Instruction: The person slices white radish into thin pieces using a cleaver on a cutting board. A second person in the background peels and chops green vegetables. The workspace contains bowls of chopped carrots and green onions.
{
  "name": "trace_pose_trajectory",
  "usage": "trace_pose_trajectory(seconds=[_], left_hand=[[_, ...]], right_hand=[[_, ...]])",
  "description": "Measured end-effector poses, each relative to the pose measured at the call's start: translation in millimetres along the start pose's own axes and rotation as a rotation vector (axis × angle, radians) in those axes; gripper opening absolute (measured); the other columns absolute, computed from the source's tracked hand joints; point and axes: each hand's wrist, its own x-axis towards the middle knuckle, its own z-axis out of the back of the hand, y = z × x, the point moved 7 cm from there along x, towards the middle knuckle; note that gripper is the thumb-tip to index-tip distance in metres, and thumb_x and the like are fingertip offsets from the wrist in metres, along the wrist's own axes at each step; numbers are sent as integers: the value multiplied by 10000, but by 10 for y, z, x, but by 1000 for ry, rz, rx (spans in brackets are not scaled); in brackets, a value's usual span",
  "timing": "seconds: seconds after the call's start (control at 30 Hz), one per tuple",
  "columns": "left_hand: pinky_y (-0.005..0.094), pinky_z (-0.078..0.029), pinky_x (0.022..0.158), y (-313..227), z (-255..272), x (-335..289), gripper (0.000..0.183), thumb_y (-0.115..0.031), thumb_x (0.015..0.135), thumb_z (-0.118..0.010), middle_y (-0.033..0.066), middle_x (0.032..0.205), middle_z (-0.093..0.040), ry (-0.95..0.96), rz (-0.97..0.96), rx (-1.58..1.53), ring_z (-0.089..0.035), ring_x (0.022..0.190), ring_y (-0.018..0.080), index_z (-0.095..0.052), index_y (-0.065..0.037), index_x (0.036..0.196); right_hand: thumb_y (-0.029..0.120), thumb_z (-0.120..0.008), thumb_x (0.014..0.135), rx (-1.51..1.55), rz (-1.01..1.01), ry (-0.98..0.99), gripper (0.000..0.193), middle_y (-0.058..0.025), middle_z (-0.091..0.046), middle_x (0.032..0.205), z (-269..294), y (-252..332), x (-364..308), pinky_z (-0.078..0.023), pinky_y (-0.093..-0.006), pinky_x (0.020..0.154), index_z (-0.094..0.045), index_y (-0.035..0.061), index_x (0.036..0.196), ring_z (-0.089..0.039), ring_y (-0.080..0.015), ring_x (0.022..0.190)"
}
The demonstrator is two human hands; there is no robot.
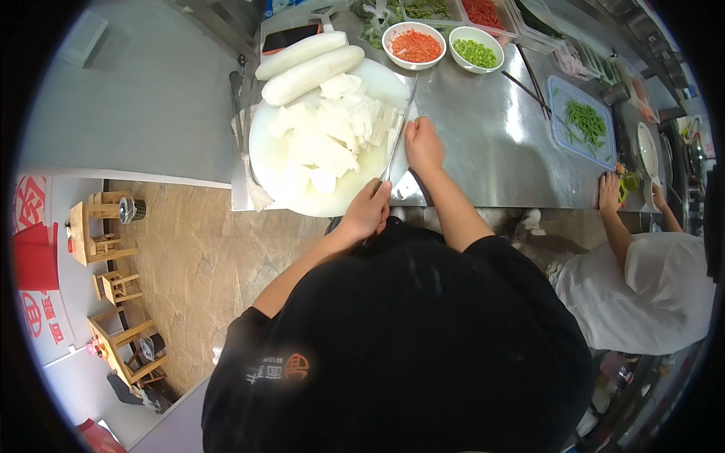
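Note:
My left hand [368,210] is closed around the handle of a kitchen knife [400,132], at the near edge of the counter. Its long blade points away from me, along the right side of a round white cutting board [287,198]. Beside the blade, my right hand [424,145] is curled into a fist; whatever its fingers may hold is hidden. Cut pieces of white radish [325,136] lie heaped on the board. Two long, peeled white radishes [313,74] lie at the board's far left.
Beyond the board stand a bowl of chopped red vegetable [415,47] and a bowl of chopped greens [476,51]. Chopsticks [529,83] and a tray of green vegetables [585,124] lie to the right. A co-worker in white [642,287] works at the far right.

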Motion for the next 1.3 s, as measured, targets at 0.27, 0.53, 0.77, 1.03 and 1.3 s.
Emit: trace_pose_trajectory(seconds=[0.27, 0.53, 0.77, 1.03, 1.3], left_hand=[[257, -335, 398, -109, 344, -129, 342, -385, 1011, -309, 57, 555, -398, 82, -248, -461, -355, 384, 138, -415, -61, 985], [254, -330, 397, -209, 605, -514, 381, -419, 1005, -306, 52, 558, -393, 17, -300, -394, -358, 386, 134, -417, -54, 1001], [255, -330, 398, -320, 761, -579, 424, -448, 1003, -286, 45, 554, -385, 47, -287, -350, -354, 385, 131, -416, -44, 997], [226, -288, 393, -521, 800, -543, 449, -528, 977, -281, -22, 529, -350, 495, -153, -842, -313, 349, 78, -419, -100, 983], [219, -285, 380, -581, 597, -461, 475, -556, 962, -296, -38, 528, -359, 921, -46, -1107, -320, 333, 49, -418, -98, 987]], right_hand=[[337, -581, 880, 508, -141, 91, 329, -64, -588, 796, -56, -739, 209, -463, -320, 633, -586, 37, 1017, -565, -174, 681], [469, -588, 812, -266, -14, 236, 447, -139, -663, 904, 323, 186, -89, -495, -415, 745, -666, 48, 942, -633, -310, 884], [450, -517, 868, -364, -95, 329, 439, -172, -660, 950, 70, 322, 131, -499, -417, 735, -672, 49, 960, -638, -322, 892], [634, -447, 857, 1079, -308, 385, 755, -192, -521, 1272, 59, 452, 216, -407, -466, 929, -458, 7, 1279, -528, -330, 1131], [759, -281, 814, 2035, -283, 1099, 889, -291, -146, 1488, -48, 1769, -241, -164, -729, 1005, -203, 170, 1476, -178, -469, 1365]])
